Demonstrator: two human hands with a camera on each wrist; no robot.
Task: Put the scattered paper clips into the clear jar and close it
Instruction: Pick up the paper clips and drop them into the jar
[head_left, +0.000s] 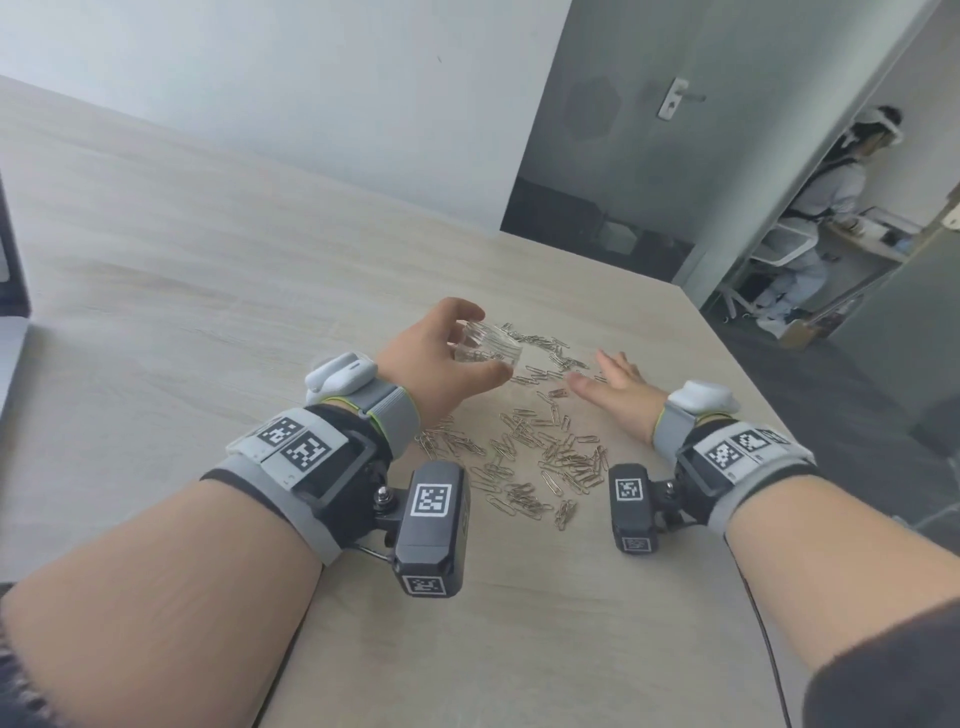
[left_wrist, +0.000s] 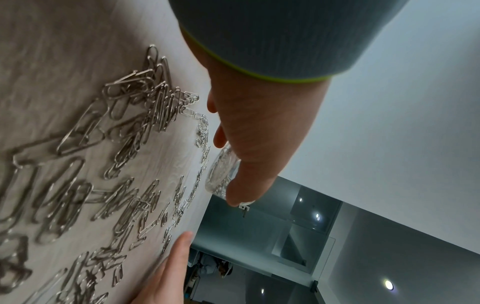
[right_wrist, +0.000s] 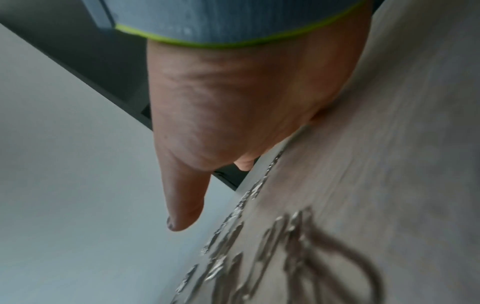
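My left hand grips the small clear jar, tipped on its side with its mouth toward the clips and a few clips inside. In the left wrist view the jar shows under my thumb and fingers. Many silver paper clips lie scattered on the wooden table, from the jar back toward me, and fill the left wrist view as paper clips. My right hand lies flat on its edge on the table right of the clips, fingers straight. No lid is visible.
A laptop edge sits at the far left of the table. The table's right edge runs close beside my right hand. Beyond it, a seated person is in a doorway.
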